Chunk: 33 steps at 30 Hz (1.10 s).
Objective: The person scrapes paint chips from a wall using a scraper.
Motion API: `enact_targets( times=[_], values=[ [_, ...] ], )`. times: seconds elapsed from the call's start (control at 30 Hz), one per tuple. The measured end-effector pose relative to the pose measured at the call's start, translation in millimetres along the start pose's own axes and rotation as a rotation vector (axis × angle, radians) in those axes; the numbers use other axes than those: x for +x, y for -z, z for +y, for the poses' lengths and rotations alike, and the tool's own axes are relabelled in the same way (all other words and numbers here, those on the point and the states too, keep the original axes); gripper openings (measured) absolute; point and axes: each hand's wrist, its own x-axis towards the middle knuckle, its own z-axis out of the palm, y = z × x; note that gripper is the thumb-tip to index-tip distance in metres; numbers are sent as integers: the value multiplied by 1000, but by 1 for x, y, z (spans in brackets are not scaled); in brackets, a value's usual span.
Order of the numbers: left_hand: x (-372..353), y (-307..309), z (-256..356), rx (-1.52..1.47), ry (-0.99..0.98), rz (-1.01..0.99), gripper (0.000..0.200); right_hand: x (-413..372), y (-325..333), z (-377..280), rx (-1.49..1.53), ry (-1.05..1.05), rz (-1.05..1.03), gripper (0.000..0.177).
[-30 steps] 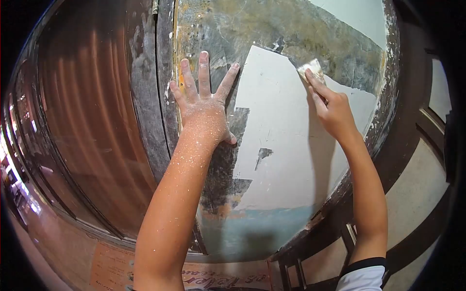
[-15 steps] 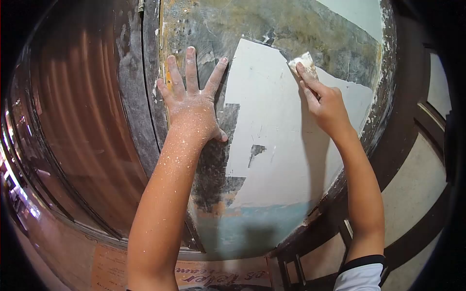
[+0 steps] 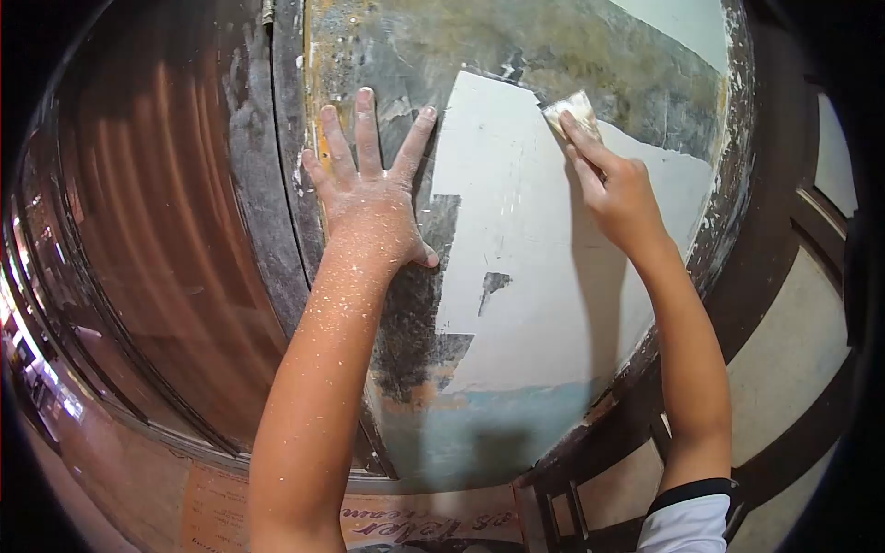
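My left hand [image 3: 373, 203] lies against the dark, stripped strip of wall [image 3: 406, 323] with its fingers spread, and white flakes speckle its back and my forearm. In my right hand [image 3: 616, 189] I grip a flat scraper [image 3: 572, 115] smeared with white, its handle hidden by my fingers. The blade is at the upper edge of the white paint layer [image 3: 535, 230], where it borders bare grey wall [image 3: 608, 64]. A small chipped patch [image 3: 494, 288] shows dark in the middle of the white.
A dark wooden frame [image 3: 277, 184] and a brown curtain behind glass [image 3: 157, 258] stand at the left. To the right is a dark wooden panelled door [image 3: 784, 341]. Below, printed cardboard [image 3: 424, 516] lies on the floor.
The scraper has shifted slightly left and turned a little in my right hand, showing more of its blade. My left hand stays spread on the wall.
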Motion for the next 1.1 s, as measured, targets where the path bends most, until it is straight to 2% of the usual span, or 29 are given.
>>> enact_targets(
  times=[0.07,0.1,0.33,0.47,0.57,0.67,1.1],
  values=[
    [-1,-1,-1,-20,-23,5,166,-7,-5,7,27,32,47,46],
    [0,0,-1,-1,-14,-13,166,-10,-4,2,30,-23,38,47],
    [0,3,1,-14,2,-18,166,17,-4,-18,20,-30,5,43],
    [-2,-2,-3,-39,-34,28,165,0,1,-9,-6,-38,-3,44],
    [-1,-1,-3,-26,-26,21,165,-24,7,5,-51,-148,-84,50],
    [-1,1,-1,-12,-12,-7,164,-35,0,22,22,-14,-5,51],
    [0,6,10,31,46,-32,165,-27,-1,14,-70,-78,-52,53]
  ],
)
